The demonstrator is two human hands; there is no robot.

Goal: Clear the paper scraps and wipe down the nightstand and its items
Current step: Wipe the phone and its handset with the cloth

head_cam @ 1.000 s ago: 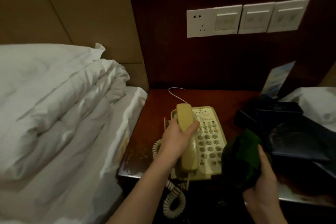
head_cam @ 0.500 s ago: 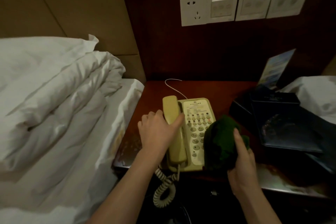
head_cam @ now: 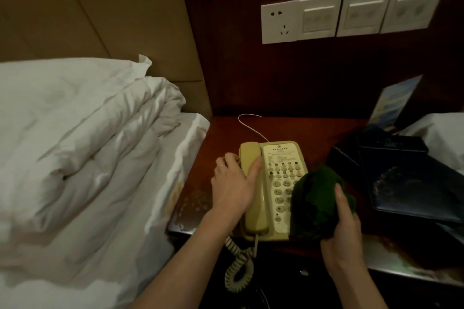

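A cream telephone (head_cam: 282,158) sits near the front of the dark red nightstand (head_cam: 308,130). Its handset (head_cam: 252,183) lies in the cradle on the left side. My left hand (head_cam: 233,183) grips the handset, thumb across its top and fingers round its left edge. My right hand (head_cam: 342,231) holds a bunched dark green cloth (head_cam: 315,198) against the lower right of the keypad. The coiled cord (head_cam: 238,266) hangs over the nightstand's front edge.
A white duvet (head_cam: 82,138) is piled on the bed to the left. Dark folders (head_cam: 411,178) and an upright card (head_cam: 391,103) fill the nightstand's right side, with white fabric (head_cam: 439,130) behind. A socket and switch panel (head_cam: 351,10) is on the wall above.
My left hand has lowered the raised handset back into the cradle. My right hand has brought the green cloth in from the right onto the keypad.
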